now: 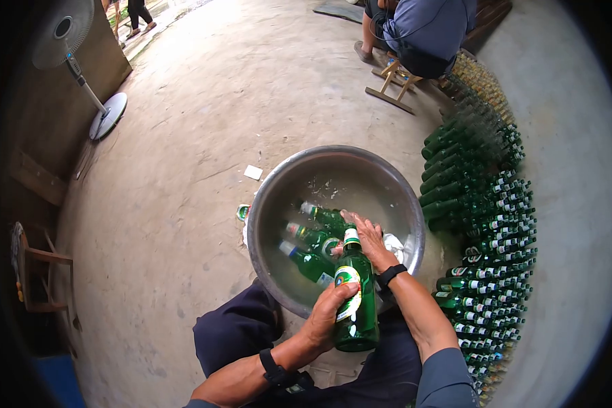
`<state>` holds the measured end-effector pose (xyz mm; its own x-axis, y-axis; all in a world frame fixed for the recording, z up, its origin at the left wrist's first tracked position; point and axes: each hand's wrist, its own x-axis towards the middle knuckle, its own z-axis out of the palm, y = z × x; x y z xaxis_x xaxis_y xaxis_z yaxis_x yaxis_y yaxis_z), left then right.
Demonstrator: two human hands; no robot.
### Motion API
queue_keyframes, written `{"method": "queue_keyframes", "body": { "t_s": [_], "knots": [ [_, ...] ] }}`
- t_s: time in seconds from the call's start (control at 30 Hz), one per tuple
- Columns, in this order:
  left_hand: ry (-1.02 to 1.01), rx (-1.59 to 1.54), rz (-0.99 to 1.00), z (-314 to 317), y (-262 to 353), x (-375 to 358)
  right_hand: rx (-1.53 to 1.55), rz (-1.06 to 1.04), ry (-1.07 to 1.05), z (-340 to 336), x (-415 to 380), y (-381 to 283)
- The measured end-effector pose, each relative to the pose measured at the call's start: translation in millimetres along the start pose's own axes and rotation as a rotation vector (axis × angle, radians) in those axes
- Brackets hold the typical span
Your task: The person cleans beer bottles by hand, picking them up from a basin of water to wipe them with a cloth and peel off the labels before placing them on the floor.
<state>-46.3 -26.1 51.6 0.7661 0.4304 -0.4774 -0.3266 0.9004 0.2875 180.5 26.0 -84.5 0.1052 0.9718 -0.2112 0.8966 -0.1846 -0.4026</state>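
A green bottle (pixel 365 314) with a white oval label is tilted over the near rim of a large metal basin (pixel 257 255), its neck pointing away from me. My left hand (pixel 325 314) is wrapped round its lower body, thumb on the label. Beside the bottle's neck, over the water, is my right hand (pixel 368 239); its fingers are partly hidden and I cannot make out whether they grip anything. Several green bottles, one with a blue cap (pixel 304 261), lie in the cloudy water. A white cloth or label scrap (pixel 393 246) is right of my right hand.
Stacked green bottles (pixel 486 275) line the wall on the right. A person (pixel 425 30) sits on a wooden stool (pixel 391 92) at the top right. A fan (pixel 107 117) stands at the upper left, a wooden chair (pixel 47 256) at the left. A white scrap (pixel 253 172) lies beyond the basin.
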Motion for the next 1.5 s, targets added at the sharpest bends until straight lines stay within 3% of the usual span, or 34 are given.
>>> {"method": "queue_keyframes", "body": {
  "t_s": [0.27,0.4,0.5,0.8,1.27,1.5],
  "knots": [
    [0.046,-0.034,-0.027,-7.6,-10.2,4.8,-0.001,0.025,-0.04,0.6,-1.5,-3.5],
    [0.045,-0.048,-0.074,-11.0,-10.2,-3.0,0.035,-0.047,-0.021,7.6,0.4,13.9],
    [0.033,-0.02,-0.089,-15.5,-13.1,-6.6,0.133,-0.187,0.14,20.0,6.5,28.0],
    [0.086,0.06,-0.143,-10.7,-24.7,-17.5,0.124,-0.244,0.141,9.0,-1.3,25.5],
    [0.201,0.04,-0.184,-25.0,-37.1,-8.9,0.042,-0.045,0.145,2.2,-9.4,18.7],
    [0.167,0.096,-0.148,-5.4,-34.5,-11.0,0.04,-0.089,0.277,3.6,-6.5,33.8]
  ]
}}
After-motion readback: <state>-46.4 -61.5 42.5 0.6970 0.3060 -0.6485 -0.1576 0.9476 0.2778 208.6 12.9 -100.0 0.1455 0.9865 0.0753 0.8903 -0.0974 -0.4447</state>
